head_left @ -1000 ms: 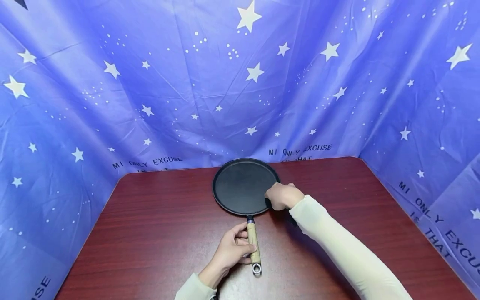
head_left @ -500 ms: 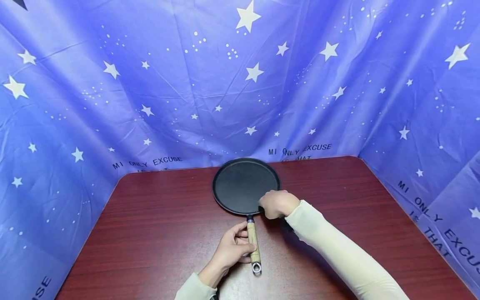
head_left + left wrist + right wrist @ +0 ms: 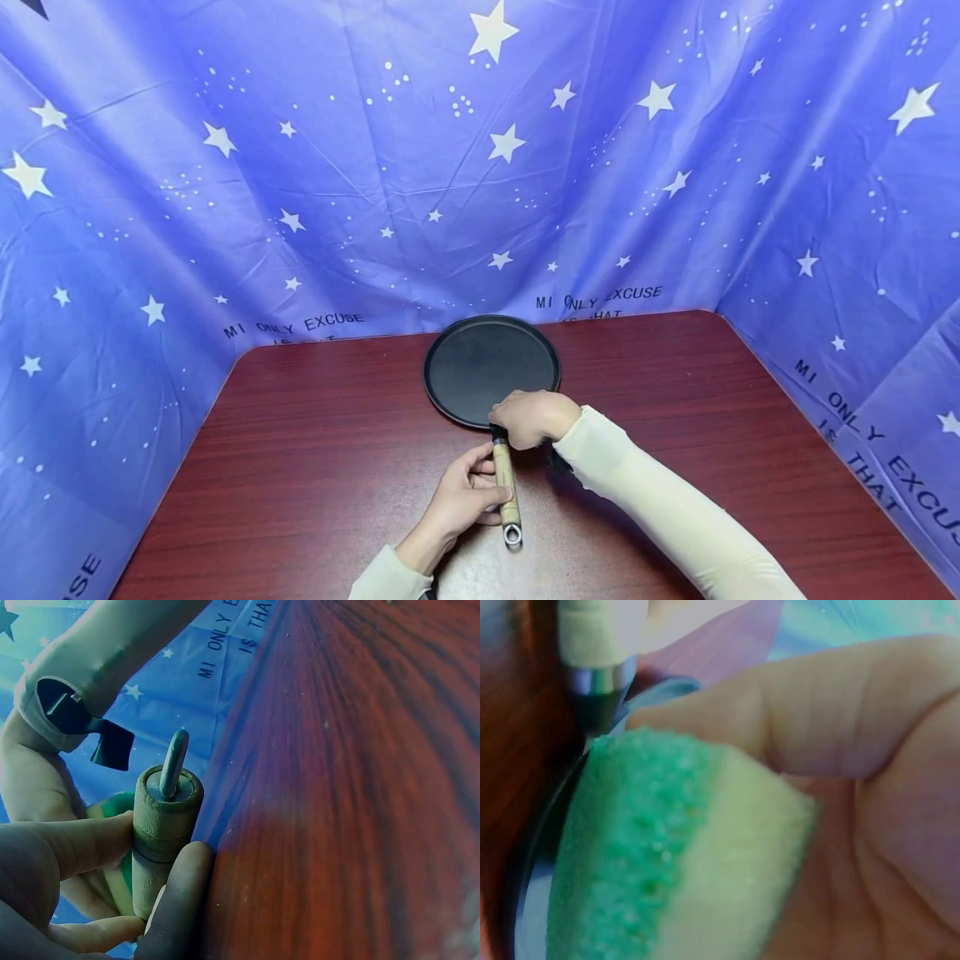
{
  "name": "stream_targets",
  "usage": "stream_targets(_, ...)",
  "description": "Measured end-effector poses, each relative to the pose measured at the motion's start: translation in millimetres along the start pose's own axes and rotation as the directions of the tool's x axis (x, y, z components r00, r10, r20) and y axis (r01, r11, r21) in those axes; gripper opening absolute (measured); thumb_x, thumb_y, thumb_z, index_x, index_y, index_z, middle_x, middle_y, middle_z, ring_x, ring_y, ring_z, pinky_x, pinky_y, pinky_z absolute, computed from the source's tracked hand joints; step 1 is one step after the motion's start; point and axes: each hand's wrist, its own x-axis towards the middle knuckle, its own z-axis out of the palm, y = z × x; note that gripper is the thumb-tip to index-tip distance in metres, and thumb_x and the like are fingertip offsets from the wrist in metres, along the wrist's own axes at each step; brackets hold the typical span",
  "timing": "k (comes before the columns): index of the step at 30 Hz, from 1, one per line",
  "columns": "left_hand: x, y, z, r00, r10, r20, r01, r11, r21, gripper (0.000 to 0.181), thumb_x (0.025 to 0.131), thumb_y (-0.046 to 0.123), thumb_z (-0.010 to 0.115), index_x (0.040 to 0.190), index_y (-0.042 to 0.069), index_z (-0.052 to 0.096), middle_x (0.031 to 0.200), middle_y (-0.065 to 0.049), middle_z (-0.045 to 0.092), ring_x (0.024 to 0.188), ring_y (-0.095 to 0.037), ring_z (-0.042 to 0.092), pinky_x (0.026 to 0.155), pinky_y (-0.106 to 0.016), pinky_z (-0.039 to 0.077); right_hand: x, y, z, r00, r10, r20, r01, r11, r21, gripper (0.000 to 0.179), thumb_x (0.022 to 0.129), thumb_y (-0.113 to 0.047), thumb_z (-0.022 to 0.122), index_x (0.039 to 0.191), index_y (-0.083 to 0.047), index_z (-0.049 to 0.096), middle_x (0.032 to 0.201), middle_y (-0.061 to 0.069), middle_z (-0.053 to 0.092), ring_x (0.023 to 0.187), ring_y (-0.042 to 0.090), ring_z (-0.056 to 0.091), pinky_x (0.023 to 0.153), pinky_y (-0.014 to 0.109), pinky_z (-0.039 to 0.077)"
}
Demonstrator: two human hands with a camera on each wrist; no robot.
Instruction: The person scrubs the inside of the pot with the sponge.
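A round, flat black pan (image 3: 480, 362) lies on the table, its handle pointing toward me. My left hand (image 3: 459, 498) pinches the wooden handle (image 3: 504, 471), thumb on top; a metal hanging loop (image 3: 512, 536) sticks out at the near end. In the right wrist view, my right hand (image 3: 885, 742) grips a sponge (image 3: 649, 840), green on one side and pale yellow on the other. Its green side faces the pan's rim, close to where the handle joins. In the head view, the right hand hides the sponge and overlaps the near rim.
The dark red wooden table (image 3: 330, 433) has its back edge just behind the pan. A blue curtain (image 3: 360, 167) with white stars hangs behind and along both sides. A black strap piece (image 3: 112, 742) juts from the right sleeve.
My right hand has slid along the pan's rim from its right side, leftward and nearer, to the handle joint. The left hand and the pan have stayed in place.
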Motion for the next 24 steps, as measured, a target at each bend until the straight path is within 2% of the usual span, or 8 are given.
stream_targets(7,-0.2,1.0,-0.3,1.0,-0.011,0.001,0.011,1.0,0.008,0.086,0.081,-0.01,0.076,0.156,-0.011,0.036,0.12,-0.018,0.057,0.085,-0.017,0.067,0.057,-0.035,0.067,7.7,-9.3,1.2,1.0,0.009,0.027,-0.011,0.997,0.07,0.056,0.099,-0.006,0.061,0.154,-0.015,0.056,0.163,0.003,0.047,0.154,0.026,0.037,0.126,0.053,0.037)
stream_targets(14,-1.0,1.1,-0.8,1.0,-0.024,0.0,0.024,1.0,-0.006,0.085,0.082,-0.009,0.076,0.156,-0.012,0.034,0.12,-0.018,0.054,0.087,-0.017,0.067,0.058,-0.035,0.068,20.5,-13.1,3.4,0.999,-0.053,0.012,0.051,0.992,0.112,0.06,0.101,-0.004,0.058,0.159,-0.012,0.048,0.168,0.005,0.039,0.157,0.027,0.03,0.131,0.037,0.026)
stream_targets(21,-0.2,0.4,-1.4,1.0,-0.008,0.014,0.008,1.0,-0.008,0.082,0.083,-0.01,0.075,0.155,-0.013,0.035,0.119,-0.02,0.056,0.085,-0.017,0.071,0.058,-0.035,0.068,38.4,-17.4,1.2,0.993,-0.12,-0.002,0.119,0.984,0.13,0.06,0.106,-0.004,0.053,0.164,-0.011,0.038,0.171,0.008,0.032,0.158,0.03,0.025,0.133,0.037,0.022)
stream_targets(24,-0.3,-0.1,-1.1,1.0,-0.013,0.014,0.014,1.0,-0.01,0.084,0.083,-0.01,0.075,0.156,-0.013,0.034,0.12,-0.021,0.056,0.085,-0.017,0.07,0.059,-0.035,0.068,44.2,-19.3,-1.2,0.993,-0.117,0.003,0.115,0.982,0.147,0.061,0.106,-0.004,0.052,0.165,-0.013,0.037,0.171,0.006,0.03,0.159,0.028,0.023,0.133,0.037,0.021)
